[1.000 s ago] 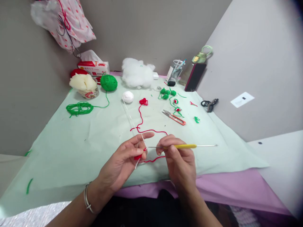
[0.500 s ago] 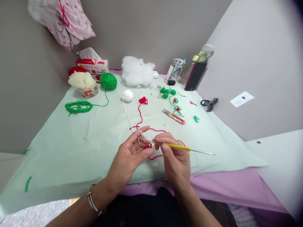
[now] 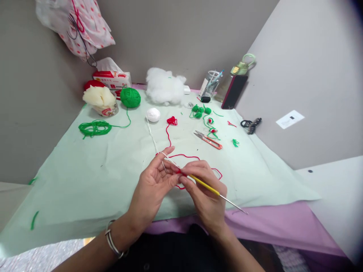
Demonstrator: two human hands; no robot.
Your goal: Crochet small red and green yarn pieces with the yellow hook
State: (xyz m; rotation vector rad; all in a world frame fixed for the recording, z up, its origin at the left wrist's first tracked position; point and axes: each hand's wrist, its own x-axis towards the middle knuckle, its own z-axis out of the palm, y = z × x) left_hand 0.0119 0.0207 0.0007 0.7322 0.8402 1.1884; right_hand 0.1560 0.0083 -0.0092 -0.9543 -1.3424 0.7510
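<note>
Red crochet work (image 3: 179, 171), small and seemingly unfinished, sits pinched in the left hand (image 3: 153, 183) above the counter (image 3: 119, 170), while the right hand (image 3: 208, 202) grips a yellow-handled hook (image 3: 208, 186) at it and white yarn (image 3: 153, 141) runs to its ball (image 3: 153, 115), two red-and-white pieces (image 3: 213, 131) beyond looking already worked.

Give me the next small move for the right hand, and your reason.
Probably catch the white yarn with the yellow-handled hook: the right hand holds the hook close to the red piece, the left hand pinches that piece, and the yarn runs over the left index finger toward it. The hook's inner tip is hidden, so this is only a judgement.
</note>
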